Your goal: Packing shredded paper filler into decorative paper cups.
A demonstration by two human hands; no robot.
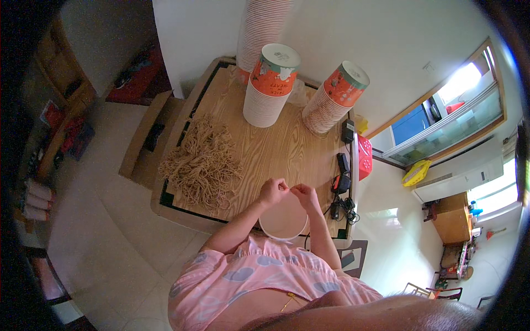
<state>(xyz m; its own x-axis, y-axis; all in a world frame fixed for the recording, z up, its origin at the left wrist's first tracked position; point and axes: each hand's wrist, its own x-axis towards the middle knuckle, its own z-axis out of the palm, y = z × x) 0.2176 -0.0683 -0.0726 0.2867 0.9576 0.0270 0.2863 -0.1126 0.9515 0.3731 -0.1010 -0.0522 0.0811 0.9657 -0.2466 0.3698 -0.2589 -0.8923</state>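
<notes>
My left hand (pixel 273 192) and my right hand (pixel 305 197) are close together near the front edge of the table, their fingers pinched shut. Whatever lies between the fingertips is too small to make out. Directly below them a white paper bucket (pixel 282 220) stands against my body, its pale inside facing up. To the left of my hands lies a loose heap of tan twisted cords (pixel 203 165). Beyond my hands rises a stack of upturned paper buckets (pixel 270 88), the top one orange and green. A second such stack (pixel 338 96) leans to its right.
A taller bucket stack (pixel 264 36) stands by the wall. Black adapters and cables (pixel 343 207) lie along the right side of the wood-grain table (pixel 265 154). Beside that edge is a red plastic object (pixel 364 158). An open cardboard box (pixel 149 132) sits left of the table.
</notes>
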